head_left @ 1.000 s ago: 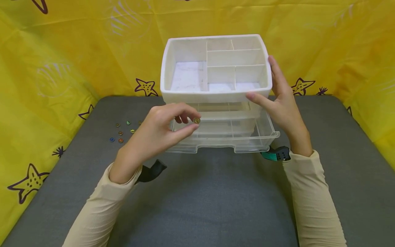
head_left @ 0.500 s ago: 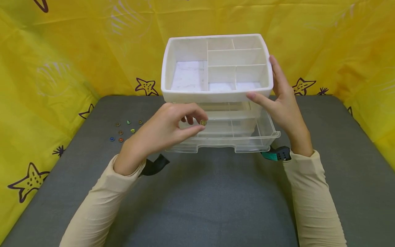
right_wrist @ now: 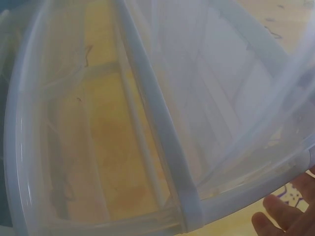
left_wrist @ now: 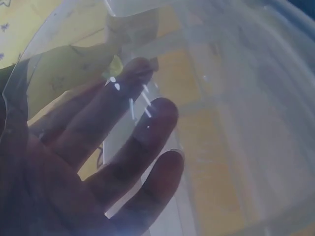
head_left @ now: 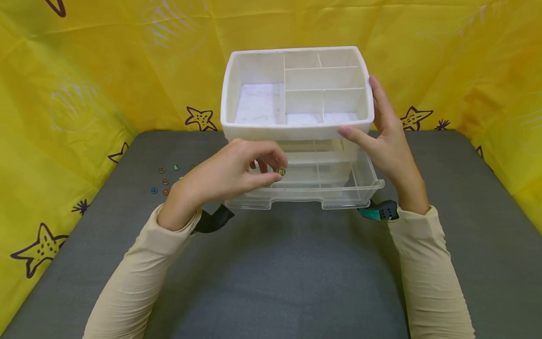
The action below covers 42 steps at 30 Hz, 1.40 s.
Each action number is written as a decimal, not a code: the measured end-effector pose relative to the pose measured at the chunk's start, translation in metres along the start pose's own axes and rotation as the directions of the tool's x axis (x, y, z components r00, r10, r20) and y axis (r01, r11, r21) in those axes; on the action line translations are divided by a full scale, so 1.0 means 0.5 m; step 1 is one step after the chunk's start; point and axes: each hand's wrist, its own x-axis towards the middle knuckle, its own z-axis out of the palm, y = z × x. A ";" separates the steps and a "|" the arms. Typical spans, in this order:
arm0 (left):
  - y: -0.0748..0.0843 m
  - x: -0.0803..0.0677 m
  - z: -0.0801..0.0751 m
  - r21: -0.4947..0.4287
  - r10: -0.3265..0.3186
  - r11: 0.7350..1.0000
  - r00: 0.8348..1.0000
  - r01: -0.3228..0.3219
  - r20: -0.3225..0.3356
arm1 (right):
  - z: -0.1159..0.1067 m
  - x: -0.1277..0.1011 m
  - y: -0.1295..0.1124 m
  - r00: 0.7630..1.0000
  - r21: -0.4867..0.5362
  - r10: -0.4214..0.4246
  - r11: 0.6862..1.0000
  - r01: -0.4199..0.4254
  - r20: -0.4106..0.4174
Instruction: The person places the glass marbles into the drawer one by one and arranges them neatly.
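Between thumb and forefinger my left hand (head_left: 230,169) pinches a small round brass-coloured button (head_left: 281,172). It is over the clear pulled-out drawer (head_left: 334,205) of a white plastic organizer. In the left wrist view the fingers (left_wrist: 133,152) show through clear plastic. My right hand (head_left: 387,136) grips the right front corner of the white top tray (head_left: 296,133), thumb on its front wall and fingers along its side. Dividers split this tray into several compartments. The right wrist view shows the divided drawer (right_wrist: 162,128) from below, with fingertips (right_wrist: 280,214) at its lower right.
Several small coloured buttons lie on the grey table left of the organizer, among them a blue button (head_left: 154,190) and a green button (head_left: 176,167). A yellow patterned cloth (head_left: 139,61) stands behind and at both sides of the table (head_left: 296,273).
My left hand has moved right and slightly down over the drawer, still pinching the brass-coloured button. The right hand keeps its grip on the tray.
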 end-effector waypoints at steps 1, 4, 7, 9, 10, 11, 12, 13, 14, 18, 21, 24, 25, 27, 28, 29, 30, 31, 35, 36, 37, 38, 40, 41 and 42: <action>0.001 0.001 -0.001 -0.005 -0.007 1.000 1.000 0.007 0.009 | 0.000 0.000 0.000 1.000 0.001 -0.001 1.000 0.001 0.001; 0.003 0.003 -0.003 -0.013 -0.020 1.000 0.999 0.021 0.041 | 0.000 0.000 0.001 1.000 -0.003 0.000 1.000 0.000 0.000; 0.005 0.004 -0.007 -0.011 -0.022 1.000 0.997 0.023 0.074 | 0.000 0.000 0.001 1.000 -0.001 0.005 1.000 -0.005 0.000; 0.007 0.005 -0.009 -0.005 -0.019 1.000 0.995 0.020 0.094 | 0.000 0.000 0.000 1.000 -0.003 0.008 1.000 -0.008 0.000; 0.007 0.006 -0.010 -0.001 -0.018 1.000 0.994 0.018 0.103 | 0.000 0.000 0.000 1.000 -0.003 0.008 1.000 -0.008 0.001; 0.007 0.007 -0.010 0.004 -0.017 1.000 0.993 0.017 0.113 | 0.000 0.000 0.000 1.000 -0.002 0.006 1.000 -0.006 0.001; 0.007 0.008 -0.011 0.008 -0.017 1.000 0.992 0.016 0.124 | 0.000 0.000 0.000 1.000 -0.003 0.006 1.000 -0.006 0.002; 0.007 0.009 -0.011 0.012 -0.018 1.000 0.991 0.017 0.135 | 0.000 0.000 0.000 1.000 -0.003 0.005 1.000 -0.005 0.003; 0.006 0.010 -0.012 0.016 -0.020 1.000 0.989 0.018 0.146 | -0.001 0.000 0.000 1.000 -0.003 0.003 1.000 -0.003 0.003; 0.004 0.017 -0.012 0.026 -0.034 0.999 0.981 0.029 0.191 | -0.001 0.000 -0.001 1.000 0.002 0.006 1.000 -0.006 0.005; 0.006 0.020 -0.013 0.033 -0.057 0.998 0.974 0.051 0.218 | 0.000 0.000 -0.001 1.000 0.004 0.009 1.000 -0.009 0.004; 0.009 0.023 -0.013 0.043 -0.085 0.996 0.968 0.077 0.238 | 0.000 0.000 -0.001 1.000 0.003 0.009 1.000 -0.009 0.003; 0.009 0.023 -0.013 0.046 -0.092 0.995 0.966 0.083 0.243 | 0.000 0.000 -0.001 1.000 0.002 0.009 1.000 -0.009 0.003; 0.010 0.024 -0.013 0.051 -0.106 0.994 0.962 0.097 0.252 | 0.000 -0.001 -0.001 1.000 -0.001 0.010 1.000 -0.010 0.004; 0.011 0.024 -0.013 0.051 -0.112 0.993 0.960 0.103 0.256 | -0.001 -0.001 -0.001 1.000 -0.002 0.012 1.000 -0.012 0.005; 0.011 0.024 -0.013 0.050 -0.116 0.993 0.959 0.107 0.260 | -0.001 -0.001 -0.001 1.000 -0.002 0.014 1.000 -0.014 0.005; 0.012 0.025 -0.013 0.049 -0.119 0.993 0.958 0.109 0.263 | -0.001 -0.001 -0.001 1.000 -0.004 0.016 1.000 -0.016 0.004; 0.012 0.025 -0.013 0.047 -0.120 0.993 0.956 0.112 0.266 | -0.001 -0.001 -0.002 1.000 -0.005 0.019 1.000 -0.019 0.004; 0.014 0.026 -0.013 0.040 -0.120 0.993 0.954 0.114 0.275 | -0.002 -0.001 -0.002 1.000 -0.007 0.026 1.000 -0.026 0.001; 0.014 0.026 -0.013 0.039 -0.121 0.993 0.953 0.115 0.276 | -0.002 0.000 -0.001 1.000 -0.006 0.026 1.000 -0.026 0.002; 0.015 0.026 -0.013 0.039 -0.122 0.993 0.953 0.115 0.276 | -0.001 0.000 -0.001 1.000 -0.006 0.025 1.000 -0.025 0.001; 0.015 0.025 -0.013 0.039 -0.122 0.993 0.954 0.116 0.275 | -0.001 0.000 -0.001 1.000 -0.005 0.024 1.000 -0.024 0.001; 0.014 0.024 -0.014 0.040 -0.115 0.993 0.957 0.108 0.266 | -0.001 0.000 0.000 1.000 -0.003 0.020 1.000 -0.020 0.001; 0.014 0.023 -0.013 0.040 -0.107 0.994 0.960 0.101 0.258 | -0.001 0.001 0.000 1.000 -0.003 0.016 1.000 -0.016 0.001; 0.012 0.022 -0.013 0.040 -0.098 0.995 0.964 0.091 0.245 | -0.001 0.000 0.000 1.000 -0.003 0.014 1.000 -0.014 0.001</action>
